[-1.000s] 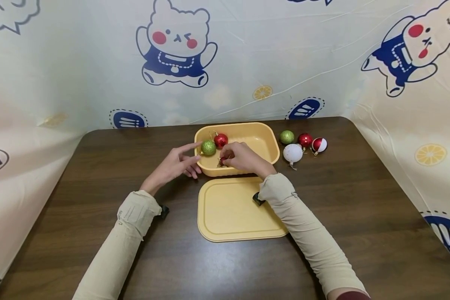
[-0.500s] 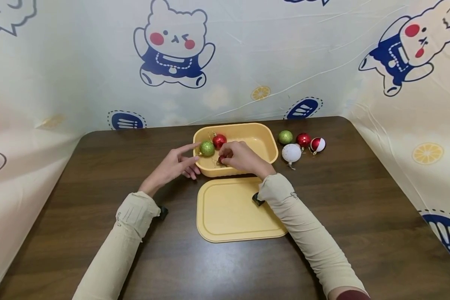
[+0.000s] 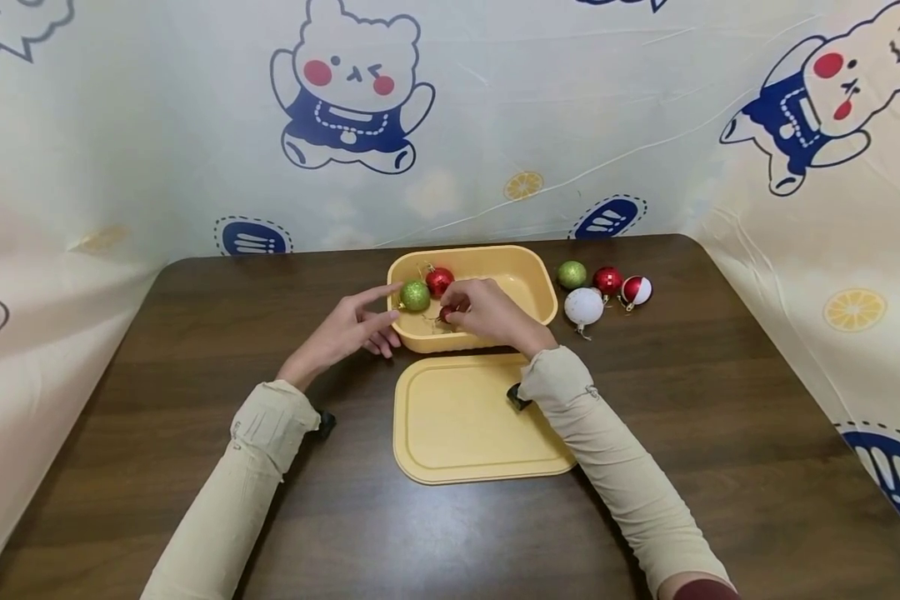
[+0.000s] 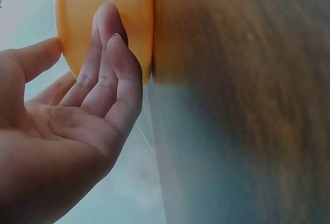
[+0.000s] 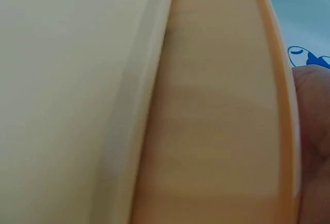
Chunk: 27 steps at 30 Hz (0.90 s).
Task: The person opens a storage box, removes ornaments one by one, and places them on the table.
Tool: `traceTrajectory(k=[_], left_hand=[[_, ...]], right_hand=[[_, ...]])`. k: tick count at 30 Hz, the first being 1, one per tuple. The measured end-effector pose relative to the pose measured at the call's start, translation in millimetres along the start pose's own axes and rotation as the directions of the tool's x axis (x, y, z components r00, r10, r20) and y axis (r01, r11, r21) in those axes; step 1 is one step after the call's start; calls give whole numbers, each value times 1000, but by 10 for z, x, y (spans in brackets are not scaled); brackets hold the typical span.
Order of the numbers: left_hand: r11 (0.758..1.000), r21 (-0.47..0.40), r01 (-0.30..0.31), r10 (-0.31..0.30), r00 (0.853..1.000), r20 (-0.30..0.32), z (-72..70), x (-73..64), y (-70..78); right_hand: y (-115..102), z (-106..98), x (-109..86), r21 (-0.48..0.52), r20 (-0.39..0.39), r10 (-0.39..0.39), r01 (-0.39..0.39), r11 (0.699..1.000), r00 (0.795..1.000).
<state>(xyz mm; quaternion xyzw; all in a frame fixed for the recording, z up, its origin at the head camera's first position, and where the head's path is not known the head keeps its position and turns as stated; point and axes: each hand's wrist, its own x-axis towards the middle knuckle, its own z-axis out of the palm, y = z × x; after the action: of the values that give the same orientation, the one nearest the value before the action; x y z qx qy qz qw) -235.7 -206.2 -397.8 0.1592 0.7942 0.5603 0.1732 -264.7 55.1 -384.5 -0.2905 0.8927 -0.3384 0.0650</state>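
A yellow plastic box (image 3: 521,340) stands near the back of the table, holding a green glitter bauble (image 3: 415,296) and a shiny red bauble (image 3: 439,281). My right hand (image 3: 489,312) reaches over the front rim and pinches a small dark red bauble (image 3: 445,314) inside, partly hidden by the fingers. At the left end, my left hand (image 3: 352,325) touches the box rim with extended fingers, its index finger beside the green bauble. In the left wrist view the thumb meets the rim, and the other fingers lie along the outer wall. The right wrist view hides the bauble behind the box wall.
In front of the box lies its yellow lid (image 3: 472,417), under the right forearm. Right of the box rest a green bauble (image 3: 572,274), a red one (image 3: 607,280), a red-and-white one (image 3: 636,291) and a white one (image 3: 583,307). A printed curtain (image 3: 465,108) hangs behind the table.
The dark red bauble has shifted slightly toward the back of the box, within the right fingers. The left hand stays at the box's left end.
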Motion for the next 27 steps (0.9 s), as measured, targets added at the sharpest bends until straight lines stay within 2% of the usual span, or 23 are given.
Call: traceTrajectory(k=[11,20,27], left_hand=[[1000,9,-14,14,1000,6,6,11,38],[1000,8,4,-4,1000,-3,10,-21,38],[1000,14,3,-3,1000,-10,12,-26,41]], right_hand=[[-34,-339,-147,-11,-77,-5,4,1000,997],[-1,-498,-355,-30,-150,-49,45,999,987],[30,-719,-539,-79,-194,-27,12,997,981]])
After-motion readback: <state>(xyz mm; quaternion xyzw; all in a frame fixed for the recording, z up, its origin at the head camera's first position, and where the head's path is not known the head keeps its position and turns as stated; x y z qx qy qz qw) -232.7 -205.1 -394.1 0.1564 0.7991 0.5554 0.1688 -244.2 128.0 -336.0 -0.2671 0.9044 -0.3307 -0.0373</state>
